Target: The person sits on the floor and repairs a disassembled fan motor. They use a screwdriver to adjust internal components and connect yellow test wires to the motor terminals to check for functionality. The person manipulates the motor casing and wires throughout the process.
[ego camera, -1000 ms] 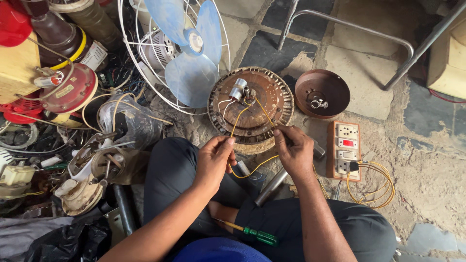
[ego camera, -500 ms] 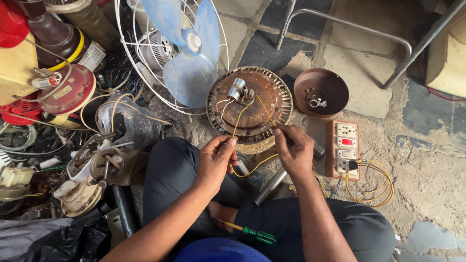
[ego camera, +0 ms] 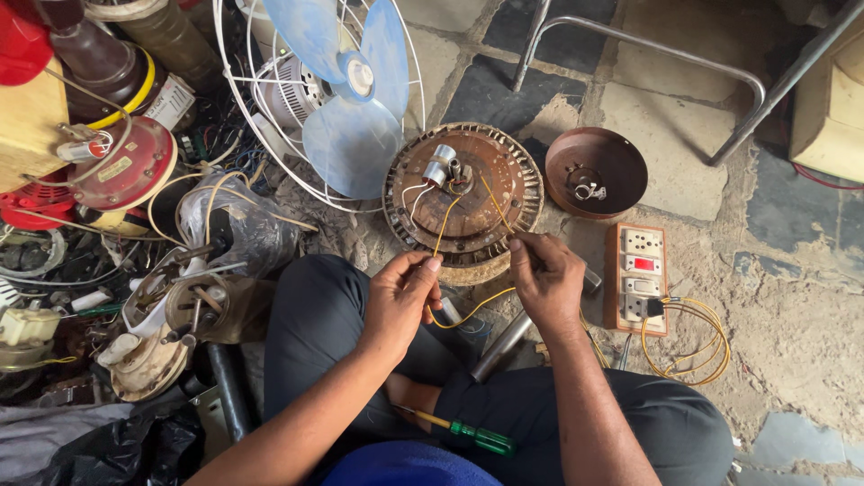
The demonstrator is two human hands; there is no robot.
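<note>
two yellow wires (ego camera: 441, 229) run from the rusty fan motor (ego camera: 463, 193) in front of my knees; my left hand (ego camera: 400, 301) pinches one below it, and my right hand (ego camera: 547, 283), now nearer the motor's rim, pinches the other.

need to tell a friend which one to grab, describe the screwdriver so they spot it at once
Start at the round rusty motor disc on the floor, then come down between the forearms to the person's dark-trousered lap. The screwdriver lies there: yellow shaft, translucent green handle, the only green-handled tool around.
</note>
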